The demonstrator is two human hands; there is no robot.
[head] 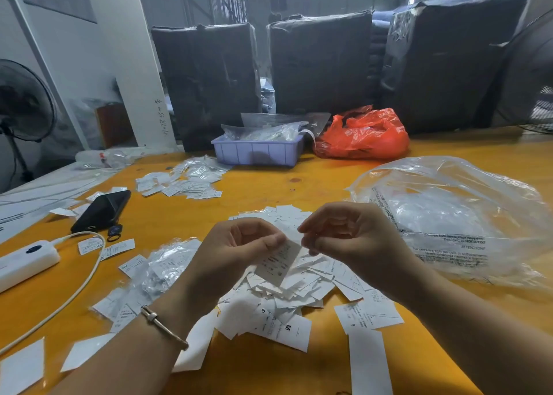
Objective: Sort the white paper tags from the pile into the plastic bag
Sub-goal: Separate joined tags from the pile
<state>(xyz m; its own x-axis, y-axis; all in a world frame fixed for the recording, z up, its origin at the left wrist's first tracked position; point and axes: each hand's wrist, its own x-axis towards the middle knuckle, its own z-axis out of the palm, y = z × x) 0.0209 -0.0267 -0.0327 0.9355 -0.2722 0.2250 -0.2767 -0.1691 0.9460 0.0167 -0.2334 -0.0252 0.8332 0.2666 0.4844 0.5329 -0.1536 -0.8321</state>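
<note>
A single white paper tag [278, 261] hangs above the pile [299, 284], pinched at its top edge between the thumb and forefinger of the left hand [239, 245]. It is lifted clear of the heap, probably so its print can be read or so it can be peeled away from its neighbours before it goes anywhere. The right hand [344, 230] sits just beside it, fingers curled inward with the fingertips close to the tag's upper corner; whether that grip actually touches the paper or holds something small of its own, I cannot tell. Both hands hover over the loose pile in the middle of the orange bench [269, 185], which keeps the next tag within easy reach.

The clear plastic bag [449, 215] lies crumpled on the bench to the right, near the right hand, its mouth seemingly turned toward the pile, a convenient side for dropping tags in. Small clear packets [167, 263] lie left of the pile. Further off are a black phone [101, 210], a white power strip [27, 260], a lilac tray [257, 152] and a red bag [363, 136].
</note>
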